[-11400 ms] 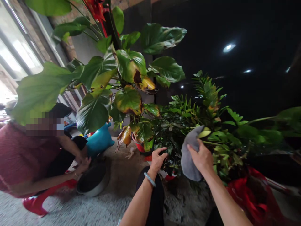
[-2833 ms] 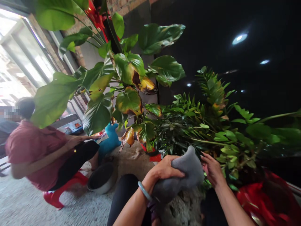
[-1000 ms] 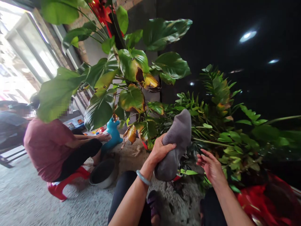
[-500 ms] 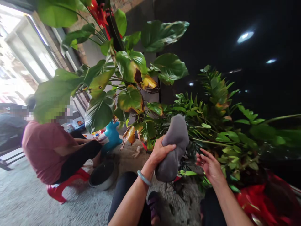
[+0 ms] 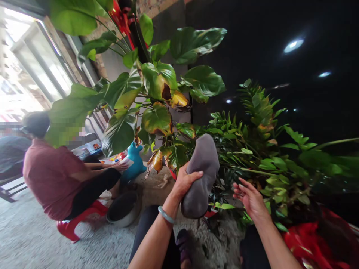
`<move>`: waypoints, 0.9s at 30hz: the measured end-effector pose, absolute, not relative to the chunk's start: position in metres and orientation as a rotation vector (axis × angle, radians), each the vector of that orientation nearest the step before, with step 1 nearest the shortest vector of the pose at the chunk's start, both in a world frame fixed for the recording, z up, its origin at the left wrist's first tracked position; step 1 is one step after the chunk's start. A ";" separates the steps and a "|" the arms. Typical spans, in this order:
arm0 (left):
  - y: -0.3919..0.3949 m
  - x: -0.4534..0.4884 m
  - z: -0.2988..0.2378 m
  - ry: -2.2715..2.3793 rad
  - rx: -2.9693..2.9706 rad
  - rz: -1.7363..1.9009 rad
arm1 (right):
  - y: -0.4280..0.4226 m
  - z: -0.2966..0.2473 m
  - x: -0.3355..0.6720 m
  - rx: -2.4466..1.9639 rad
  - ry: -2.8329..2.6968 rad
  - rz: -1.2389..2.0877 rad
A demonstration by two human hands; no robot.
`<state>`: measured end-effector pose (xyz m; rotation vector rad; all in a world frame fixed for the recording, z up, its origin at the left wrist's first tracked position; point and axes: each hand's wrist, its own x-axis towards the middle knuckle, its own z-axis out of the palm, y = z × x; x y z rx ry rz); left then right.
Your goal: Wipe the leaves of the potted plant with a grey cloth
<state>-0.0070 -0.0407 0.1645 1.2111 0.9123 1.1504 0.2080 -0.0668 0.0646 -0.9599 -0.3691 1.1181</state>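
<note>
My left hand, with a pale green bangle at the wrist, is closed round a folded grey cloth and holds it upright in front of the leafy potted plant. To the right of the cloth my right hand is open, palm up, fingers spread, holding nothing and close to the plant's lower stems and a small green leaf.
A large-leaved plant with yellowed, brown-edged leaves rises at centre. A person in a red shirt sits on a low red stool at left, beside a grey basin and a blue toy. Red wrapping lies at lower right.
The cloth passed from my right hand to my left over the last seconds and has now dipped slightly. My right hand stays open beside it. The seated person has turned away.
</note>
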 end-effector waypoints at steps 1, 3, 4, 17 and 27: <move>-0.043 -0.005 0.154 0.936 1.216 1.106 | -0.067 0.065 0.208 -0.962 -0.372 1.125; -0.054 -0.005 0.135 0.947 1.247 0.914 | -0.067 0.066 0.207 -0.970 -0.371 1.141; -0.061 -0.006 0.129 0.928 1.273 0.801 | -0.068 0.066 0.207 -0.970 -0.365 1.151; -0.054 -0.004 0.136 0.944 1.252 0.951 | -0.069 0.072 0.202 -0.965 -0.407 1.162; -0.067 -0.037 0.174 0.924 1.116 1.151 | -0.066 0.066 0.204 -0.975 -0.383 1.155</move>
